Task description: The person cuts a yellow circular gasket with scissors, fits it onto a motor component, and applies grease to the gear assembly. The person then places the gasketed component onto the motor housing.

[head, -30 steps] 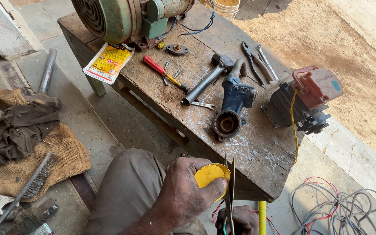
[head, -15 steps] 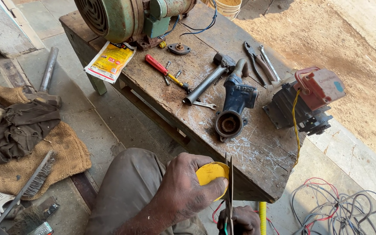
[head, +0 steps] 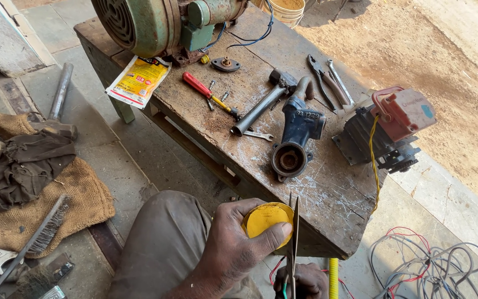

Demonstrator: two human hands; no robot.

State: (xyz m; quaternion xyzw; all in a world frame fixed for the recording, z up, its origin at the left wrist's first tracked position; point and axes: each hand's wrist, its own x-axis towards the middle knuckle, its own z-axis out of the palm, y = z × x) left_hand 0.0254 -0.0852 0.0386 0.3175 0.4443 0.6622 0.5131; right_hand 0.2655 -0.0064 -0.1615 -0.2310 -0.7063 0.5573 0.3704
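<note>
Hands low centre of frame, over the near edge of a scarred wooden bench (head: 327, 194). Left hand (head: 239, 243) curled round a yellow disc (head: 266, 220), thumb pressed across its lower face, fingers wrapped behind; disc sits at about 6 o'clock of the bench top. Right hand (head: 302, 279) at the bottom edge, partly cut off, closed on the handles of scissors (head: 292, 243); blades point up to 12 o'clock, touching the disc's right rim. How far the blades are parted: cannot tell.

On the bench, at 12 o'clock from the disc: blue cast pump housing (head: 297, 135), round mouth facing the camera. At 11 o'clock: steel pipe (head: 258, 111), small spanner (head: 258, 134), red-handled screwdriver (head: 208, 94). Far 11 o'clock: green motor (head: 150, 22), yellow sachet (head: 139, 80) at the bench edge. At 1 o'clock: pliers (head: 327, 77). At 2 o'clock: dark motor block with red cover (head: 388, 127), yellow wire hanging. Floor at 9 o'clock: burlap sack (head: 78, 199), hammer (head: 56, 108), wire brush (head: 34, 241). At 4 o'clock: loose wires (head: 438, 266).
</note>
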